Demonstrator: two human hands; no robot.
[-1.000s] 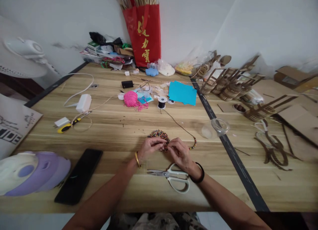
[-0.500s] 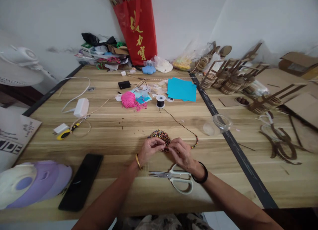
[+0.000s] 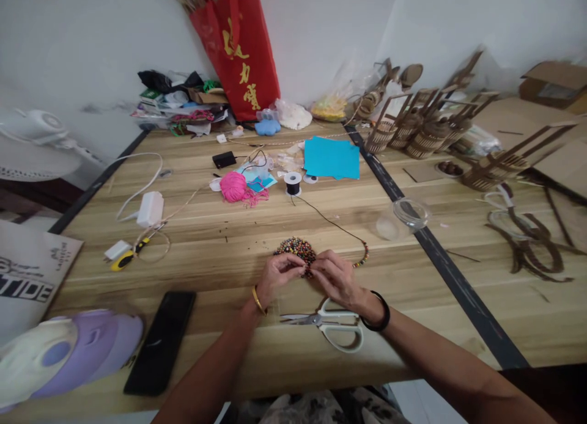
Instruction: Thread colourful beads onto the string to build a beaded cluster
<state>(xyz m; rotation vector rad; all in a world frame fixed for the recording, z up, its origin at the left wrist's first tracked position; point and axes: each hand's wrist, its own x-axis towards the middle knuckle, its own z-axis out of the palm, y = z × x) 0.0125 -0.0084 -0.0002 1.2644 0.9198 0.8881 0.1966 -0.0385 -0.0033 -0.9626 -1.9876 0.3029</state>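
Observation:
A heap of small multicoloured beads lies on the table just beyond my fingertips. My left hand, with a gold bangle at the wrist, is closed in a pinch at the heap's near edge; what it pinches is too small to make out. Facing it, my right hand pinches the black cord, whose end is hidden by the fingers. Strung beads sit on that cord to the right of this hand, and the cord runs back to a spool. Scissors rest below my right hand, blades parted.
A black phone and a purple-white object are at the front left. Pink yarn and blue sheets lie farther back. A clear jar and small woven baskets stand on the right.
The camera view has tilted and shifted slightly. Both hands keep nearly the same pinched pose beside the beads; the fingertips have barely moved.

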